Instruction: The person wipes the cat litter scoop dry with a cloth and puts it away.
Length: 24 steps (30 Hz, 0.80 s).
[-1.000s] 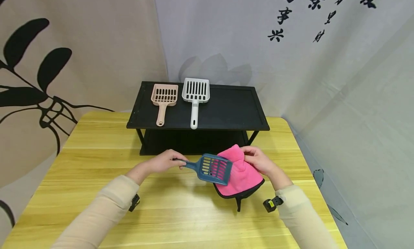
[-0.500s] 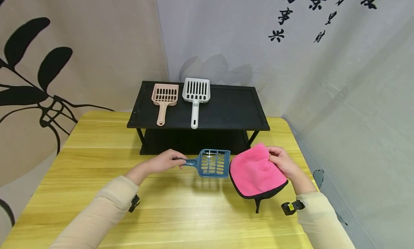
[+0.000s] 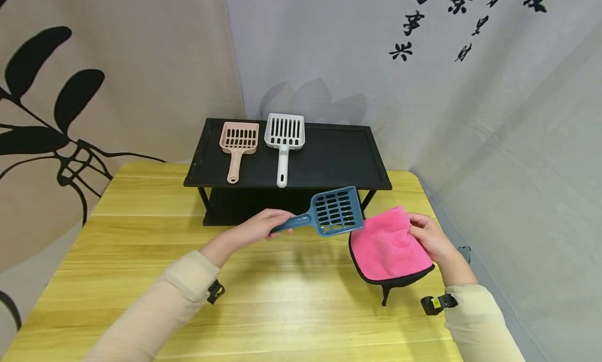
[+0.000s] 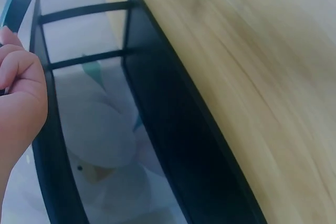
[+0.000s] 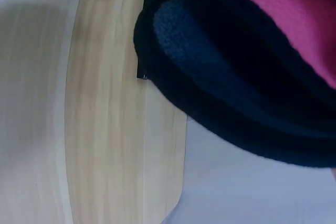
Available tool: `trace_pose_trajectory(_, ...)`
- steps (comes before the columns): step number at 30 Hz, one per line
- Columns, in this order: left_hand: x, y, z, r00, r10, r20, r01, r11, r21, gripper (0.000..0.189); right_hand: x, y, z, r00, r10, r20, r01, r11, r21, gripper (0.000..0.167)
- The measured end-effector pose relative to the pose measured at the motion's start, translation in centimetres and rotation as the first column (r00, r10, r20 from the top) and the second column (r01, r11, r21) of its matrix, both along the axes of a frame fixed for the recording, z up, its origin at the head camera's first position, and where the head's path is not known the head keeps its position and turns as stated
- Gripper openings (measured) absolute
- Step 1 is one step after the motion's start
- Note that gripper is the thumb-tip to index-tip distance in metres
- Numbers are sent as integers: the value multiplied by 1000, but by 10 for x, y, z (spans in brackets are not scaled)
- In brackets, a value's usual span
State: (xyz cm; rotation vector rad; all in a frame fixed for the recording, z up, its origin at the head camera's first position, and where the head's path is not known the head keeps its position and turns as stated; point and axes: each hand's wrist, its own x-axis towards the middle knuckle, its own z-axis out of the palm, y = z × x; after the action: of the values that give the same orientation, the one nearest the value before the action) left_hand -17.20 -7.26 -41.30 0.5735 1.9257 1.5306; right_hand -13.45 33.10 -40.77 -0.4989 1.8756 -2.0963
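Note:
In the head view my left hand point(image 3: 261, 229) grips the handle of a blue slotted litter scoop point(image 3: 302, 220), its head raised and pointing right. The scoop's front corner comes close to a pink cloth point(image 3: 390, 247) with black edging and a dark underside. My right hand point(image 3: 430, 236) pinches the cloth at its upper right, and the cloth hangs over the table with a small black loop below. The left wrist view catches my curled left fingers point(image 4: 21, 69) and part of the scoop. In the right wrist view the folded cloth point(image 5: 310, 24) fills the upper right, hiding most of the hand.
A black two-tier rack point(image 3: 334, 155) stands at the back of the wooden table point(image 3: 282, 310). On its top tier lie a beige litter scoop point(image 3: 236, 161) and a white litter scoop point(image 3: 283, 158), handles toward me. Behind hangs a printed curtain point(image 3: 329, 48).
The scoop has come off the cloth, then moved up and right toward the rack, its head tilting upward. My right hand has drawn the cloth to the right.

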Motion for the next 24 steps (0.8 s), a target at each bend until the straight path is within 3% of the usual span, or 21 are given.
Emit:
trace_pose_trajectory(7,-3,21,14,995,3,97,-18,988,156,38,3,3,-1,1000,-20,-10,20,1000,15,43)
trace_pose_trajectory(11,-7,32,21,982,25,187,-70,969,237,38,5,4,-1,1000,-29,-7,29,1000,12,47)
trace_pose_trajectory(15,-11,43,26,968,54,246,-119,959,256,36,6,4,-3,999,-32,-8,32,999,10,47)
trace_pose_trajectory(19,-14,51,30,950,81,301,-163,952,258,30,7,4,-4,999,-30,-18,31,999,9,46)
trace_pose_trajectory(24,-17,58,34,911,69,406,-216,919,330,30,8,3,-4,1000,-16,-8,16,1000,12,45)
